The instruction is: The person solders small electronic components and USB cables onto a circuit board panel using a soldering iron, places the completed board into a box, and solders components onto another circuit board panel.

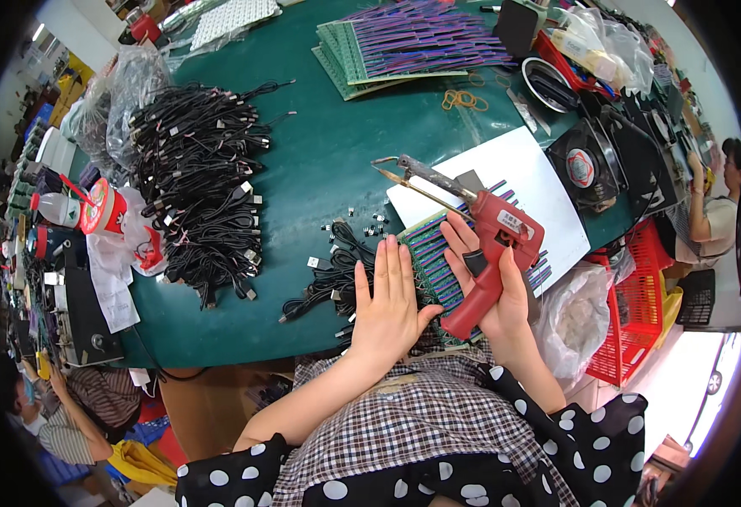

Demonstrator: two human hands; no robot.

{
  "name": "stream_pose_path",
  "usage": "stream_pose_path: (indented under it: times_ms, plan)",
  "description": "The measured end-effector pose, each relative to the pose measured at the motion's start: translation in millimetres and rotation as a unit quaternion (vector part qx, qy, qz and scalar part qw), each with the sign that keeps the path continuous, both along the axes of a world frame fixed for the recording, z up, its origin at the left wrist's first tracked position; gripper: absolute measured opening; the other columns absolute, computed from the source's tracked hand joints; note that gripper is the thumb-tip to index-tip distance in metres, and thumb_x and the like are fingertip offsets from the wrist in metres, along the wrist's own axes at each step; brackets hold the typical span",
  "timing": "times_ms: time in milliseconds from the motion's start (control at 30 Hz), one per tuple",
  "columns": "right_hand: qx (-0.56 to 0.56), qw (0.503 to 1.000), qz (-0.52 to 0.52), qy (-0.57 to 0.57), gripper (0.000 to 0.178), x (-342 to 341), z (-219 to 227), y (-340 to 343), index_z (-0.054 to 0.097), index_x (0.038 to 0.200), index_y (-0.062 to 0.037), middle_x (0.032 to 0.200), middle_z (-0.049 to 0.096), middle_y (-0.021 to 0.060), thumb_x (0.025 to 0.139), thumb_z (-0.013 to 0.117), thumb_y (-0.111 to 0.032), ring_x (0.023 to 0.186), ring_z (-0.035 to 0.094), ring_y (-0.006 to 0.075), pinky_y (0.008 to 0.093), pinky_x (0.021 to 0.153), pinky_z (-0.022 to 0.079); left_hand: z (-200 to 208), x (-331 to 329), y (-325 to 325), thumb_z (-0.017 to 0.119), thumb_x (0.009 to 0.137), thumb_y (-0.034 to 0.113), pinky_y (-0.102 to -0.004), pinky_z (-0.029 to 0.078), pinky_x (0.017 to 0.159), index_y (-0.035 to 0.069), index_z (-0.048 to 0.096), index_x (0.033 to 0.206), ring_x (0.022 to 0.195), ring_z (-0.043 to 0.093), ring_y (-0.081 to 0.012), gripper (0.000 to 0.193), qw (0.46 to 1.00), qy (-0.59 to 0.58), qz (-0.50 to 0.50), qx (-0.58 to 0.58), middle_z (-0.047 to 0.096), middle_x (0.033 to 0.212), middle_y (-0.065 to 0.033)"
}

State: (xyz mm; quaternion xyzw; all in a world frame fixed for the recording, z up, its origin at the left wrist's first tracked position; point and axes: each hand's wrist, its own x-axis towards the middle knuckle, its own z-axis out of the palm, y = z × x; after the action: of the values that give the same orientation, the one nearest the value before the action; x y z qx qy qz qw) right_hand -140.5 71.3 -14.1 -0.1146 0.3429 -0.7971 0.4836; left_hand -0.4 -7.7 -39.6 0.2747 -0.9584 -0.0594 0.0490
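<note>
My left hand [385,297] is open, its fingers straight and together and the thumb out to the side. It lies beside a small bunch of black USB cables [330,279] and the left edge of a green circuit board panel [428,272] with blue and purple wires. My right hand [510,314] holds a red soldering gun [505,221] across the palm, the thumb over its handle and the other fingers partly stretched out behind it. The gun's metal tip points up and left, above a white sheet [526,182]. Several tiny metal connectors [374,226] lie just beyond my left fingertips.
A large heap of black cables [206,186] covers the left of the green table [320,160]. Wired circuit panels [341,55] are stacked at the back, near rubber bands [465,100]. A black fan-like device [586,165] and red crate [632,313] stand right. Co-workers sit at both sides.
</note>
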Motion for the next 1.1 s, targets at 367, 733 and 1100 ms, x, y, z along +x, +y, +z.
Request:
stream_pose_path:
  times_ms: [367, 733, 1100]
  plan:
    - [-0.061, 0.997, -0.042, -0.009, 0.063, 9, 27, 15, 0.024, 0.144, -0.0047, 0.142, 0.039, 0.0167, 0.096, 0.046, -0.039, 0.134, 0.036, 0.0299, 0.0377, 0.11, 0.031, 35, -6, -73, 0.068, 0.078, 0.006, -0.0427, 0.031, 0.104, 0.0, 0.037, 0.136, 0.1, 0.058, -0.0191, 0.067, 0.922, 0.178, 0.014, 0.344, 0.06, 0.101, -0.0096]
    - [-0.095, 0.991, -0.085, -0.041, 0.067, -7, 40, 62, 0.021, 0.146, -0.01, 0.144, 0.033, 0.0214, 0.095, 0.045, -0.045, 0.133, 0.034, 0.0341, 0.0483, 0.106, 0.037, 35, -10, -95, 0.062, 0.08, -0.005, -0.0221, 0.045, 0.081, -0.004, 0.049, 0.118, 0.088, 0.058, -0.0092, 0.04, 0.788, 0.207, -0.042, 0.579, 0.059, 0.097, -0.0054]
    - [-0.103, 0.991, -0.077, -0.041, 0.062, -15, 21, 98, 0.026, 0.145, -0.0175, 0.143, 0.038, 0.0152, 0.094, 0.049, -0.044, 0.136, 0.03, 0.0356, 0.0667, 0.094, 0.037, 64, 12, -94, 0.076, 0.067, 0.005, -0.0248, 0.044, 0.082, -0.004, 0.063, 0.103, 0.087, 0.056, -0.0092, 0.04, 0.784, 0.119, -0.088, 0.603, 0.065, 0.093, -0.0027]
